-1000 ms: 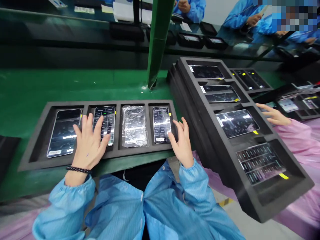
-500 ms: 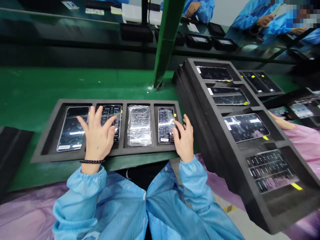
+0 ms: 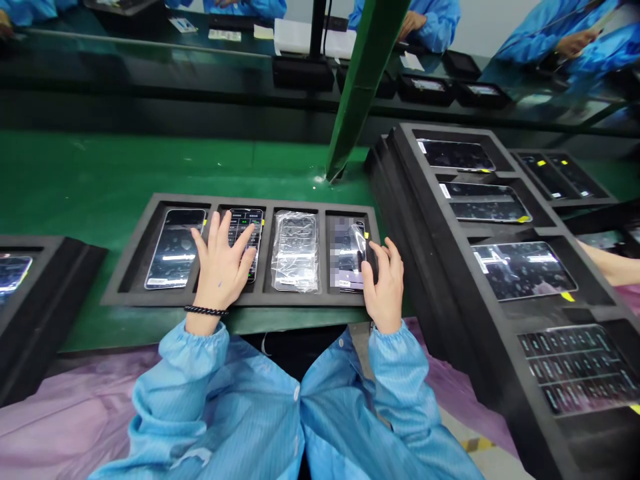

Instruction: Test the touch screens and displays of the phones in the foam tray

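Note:
A black foam tray [image 3: 240,300] in front of me holds several phones in separate compartments. My left hand [image 3: 223,260], fingers spread, hovers over the second phone [image 3: 245,230], whose screen shows a dark grid; whether a fingertip touches it I cannot tell. To its left lies a phone with a dark screen [image 3: 175,250]. The third phone [image 3: 296,253] is wrapped in crinkled clear film. My right hand [image 3: 385,283] holds nothing, its fingers apart and partly bent at the right edge of the fourth phone [image 3: 353,257], which shows a greyish picture.
Stacked foam trays [image 3: 425,267] with more phones rise close on my right. Another tray [image 3: 70,280] stands at the left. A green post [image 3: 363,87] rises behind my tray. Co-workers in blue sleeves [image 3: 435,27] work across the bench; a person's arm [image 3: 607,263] reaches in at the right.
The fourth phone's screen has switched from a dark grid to a greyish picture. My right hand has drawn slightly away from that screen. The whole view has shifted, showing more at the left.

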The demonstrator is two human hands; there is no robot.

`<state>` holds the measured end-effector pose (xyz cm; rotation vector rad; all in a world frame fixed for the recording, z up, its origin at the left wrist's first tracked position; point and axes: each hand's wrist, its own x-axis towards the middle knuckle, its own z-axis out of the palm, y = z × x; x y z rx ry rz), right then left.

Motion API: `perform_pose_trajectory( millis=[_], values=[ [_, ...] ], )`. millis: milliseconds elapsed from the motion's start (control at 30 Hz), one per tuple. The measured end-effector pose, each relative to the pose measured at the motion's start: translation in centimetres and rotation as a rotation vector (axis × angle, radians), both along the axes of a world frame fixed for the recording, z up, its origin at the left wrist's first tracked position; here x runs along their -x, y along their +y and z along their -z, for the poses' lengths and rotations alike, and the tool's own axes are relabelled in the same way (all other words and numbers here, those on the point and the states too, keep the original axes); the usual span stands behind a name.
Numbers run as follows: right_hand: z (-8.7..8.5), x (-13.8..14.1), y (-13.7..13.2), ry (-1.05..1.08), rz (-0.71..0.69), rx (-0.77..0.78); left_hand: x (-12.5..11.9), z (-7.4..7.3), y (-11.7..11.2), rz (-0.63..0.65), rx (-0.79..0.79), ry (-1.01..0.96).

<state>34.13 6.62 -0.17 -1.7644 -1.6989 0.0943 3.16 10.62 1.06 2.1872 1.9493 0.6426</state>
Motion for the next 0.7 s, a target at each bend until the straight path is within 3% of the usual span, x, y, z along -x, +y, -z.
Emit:
perform_pose_trajectory(
  millis=[533, 700],
  values=[
    [0.0, 0.0, -0.1, 0.015, 0.004, 0.010, 0.0, -0.6, -0.6, -0.013, -0.025, -0.026],
    [-1.0, 0.6, 0.2, -0.023, -0.044, 0.040, 0.1, -0.6, -0.7, -0.051, -0.019, -0.060]
  ],
)
